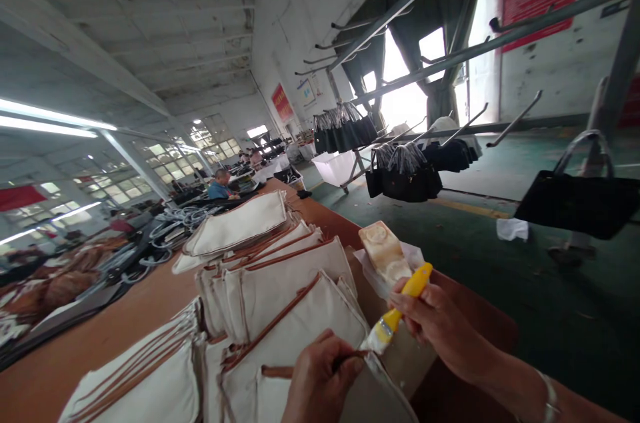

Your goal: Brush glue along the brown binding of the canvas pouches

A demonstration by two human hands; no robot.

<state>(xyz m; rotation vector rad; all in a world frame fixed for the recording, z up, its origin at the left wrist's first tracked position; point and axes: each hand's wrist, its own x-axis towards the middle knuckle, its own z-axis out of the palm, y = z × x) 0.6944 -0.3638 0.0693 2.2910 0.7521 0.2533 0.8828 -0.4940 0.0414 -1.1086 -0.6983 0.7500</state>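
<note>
My right hand (425,313) is closed round the yellow handle of a paintbrush (403,300). Its pale bristles touch the brown-edged corner of a cream bag panel (380,386). At that same edge, my left hand (325,370) pinches the panel between thumb and fingers. Just beyond the brush is a tub (383,250) smeared with whitish paste, resting on a crumpled white sheet. Stacked cream bag pieces (295,290) with brown trim lean against each other to the left of my hands.
The brown table (150,303) stretches away, with grey tubing (175,226) and brown material heaped at left. Black handbags (405,176) hang from a metal rack on the right, one bag (575,200) close by. A co-worker (220,186) sits farther down the table.
</note>
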